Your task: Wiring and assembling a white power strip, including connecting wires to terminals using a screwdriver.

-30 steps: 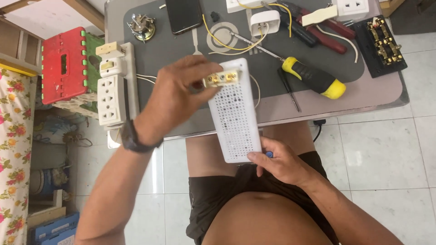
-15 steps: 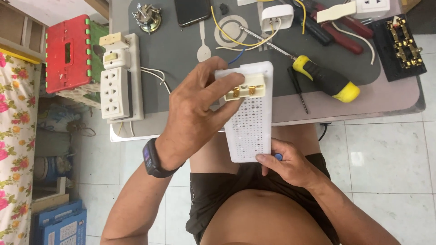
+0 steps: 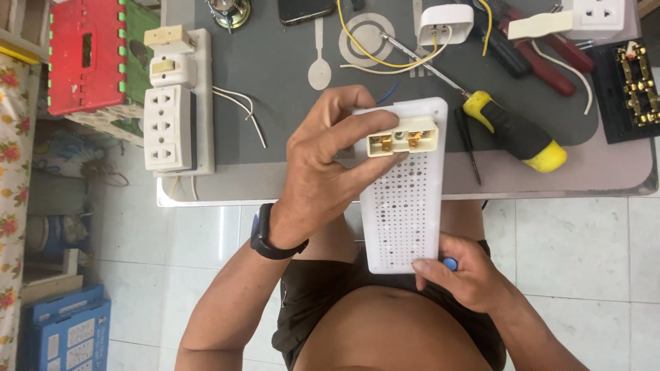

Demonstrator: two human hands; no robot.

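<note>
A perforated board [image 3: 405, 206] hangs past the counter's [image 3: 275, 172] near edge, over the person's lap. The left hand [image 3: 323, 165] grips its far end, fingers [image 3: 357, 134] pinching a small socket part [image 3: 402, 135] against it; the right hand [image 3: 467, 275] holds its near end. A power strip [image 3: 170, 117] lies at the counter's left edge. A screwdriver [image 3: 515, 134] lies right of the board, with a terminal block [image 3: 636, 86] at the right edge. A plug casing [image 3: 445, 22] and wire loop [image 3: 371, 41] sit by the far edge.

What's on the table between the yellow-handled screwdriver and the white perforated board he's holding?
In the head view, a thin black tool lies on the table between the yellow-handled screwdriver and the white perforated board.
</note>
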